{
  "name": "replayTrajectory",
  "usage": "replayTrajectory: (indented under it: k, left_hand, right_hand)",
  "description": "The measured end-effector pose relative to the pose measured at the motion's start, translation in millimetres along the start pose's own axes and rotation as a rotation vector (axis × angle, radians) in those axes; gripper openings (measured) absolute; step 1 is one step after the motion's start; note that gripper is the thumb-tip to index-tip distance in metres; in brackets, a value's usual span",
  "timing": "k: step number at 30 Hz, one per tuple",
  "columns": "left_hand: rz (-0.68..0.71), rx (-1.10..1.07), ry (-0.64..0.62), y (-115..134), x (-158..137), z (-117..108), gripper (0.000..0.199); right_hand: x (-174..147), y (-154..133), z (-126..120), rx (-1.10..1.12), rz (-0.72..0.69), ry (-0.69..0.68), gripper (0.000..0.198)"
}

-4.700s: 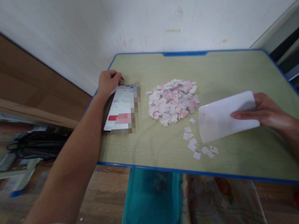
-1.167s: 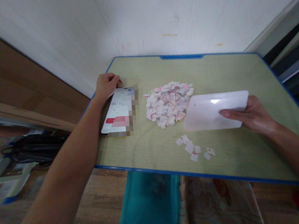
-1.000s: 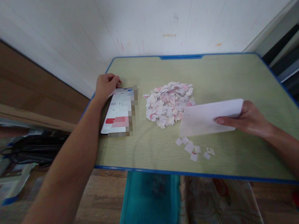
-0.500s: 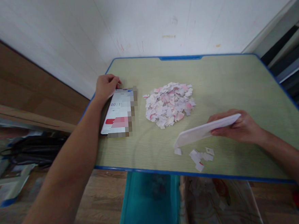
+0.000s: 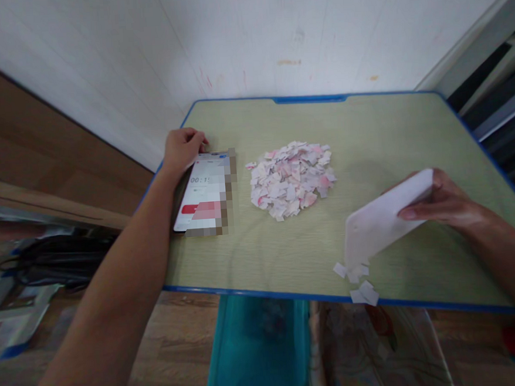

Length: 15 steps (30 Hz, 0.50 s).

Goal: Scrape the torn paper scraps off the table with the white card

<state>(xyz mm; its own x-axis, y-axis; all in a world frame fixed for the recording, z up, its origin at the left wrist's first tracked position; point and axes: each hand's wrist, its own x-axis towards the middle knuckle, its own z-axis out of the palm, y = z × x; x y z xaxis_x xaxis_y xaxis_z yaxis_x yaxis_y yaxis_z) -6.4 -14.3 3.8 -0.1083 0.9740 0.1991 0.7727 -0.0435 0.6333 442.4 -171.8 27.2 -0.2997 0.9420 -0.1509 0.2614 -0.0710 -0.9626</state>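
My right hand (image 5: 443, 200) grips a flat white board (image 5: 385, 219), thumb on its near face. The board is tilted, and its lower left edge is down among several loose paper scraps (image 5: 365, 293) at the table's front edge. Some of those scraps stick out past the blue edging. My left hand (image 5: 186, 145) rests at the table's left edge with its fingers curled in, just beyond the top of a phone (image 5: 201, 188); nothing shows in it. Between the phone and the board lies a heap of torn white and pinkish paper (image 5: 292, 179).
Below the front edge of the table (image 5: 389, 131) stands a teal plastic bin (image 5: 258, 357). Right of it is a brownish, patterned clear-sided container (image 5: 348, 351). A white wall (image 5: 246, 35) borders the far side, and a dark bag (image 5: 63, 259) lies on the left.
My right hand has moved right and tilted the board more upright. The loose scraps have shifted toward me, onto the front edge. My left hand, the phone and the heap stay put.
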Motion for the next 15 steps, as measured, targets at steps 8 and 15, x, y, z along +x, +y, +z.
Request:
replayTrajectory:
  k: [8,15]
  left_hand:
    - [0.009,-0.006,-0.009,-5,3,0,0.019]
    - [-0.058,0.073,-0.042,3,0,-2,0.024]
  right_hand:
    - [-1,-5,-1,-0.048,0.161,-0.197,0.020]
    - [2,5,-23,0.052,0.076,0.105,0.022]
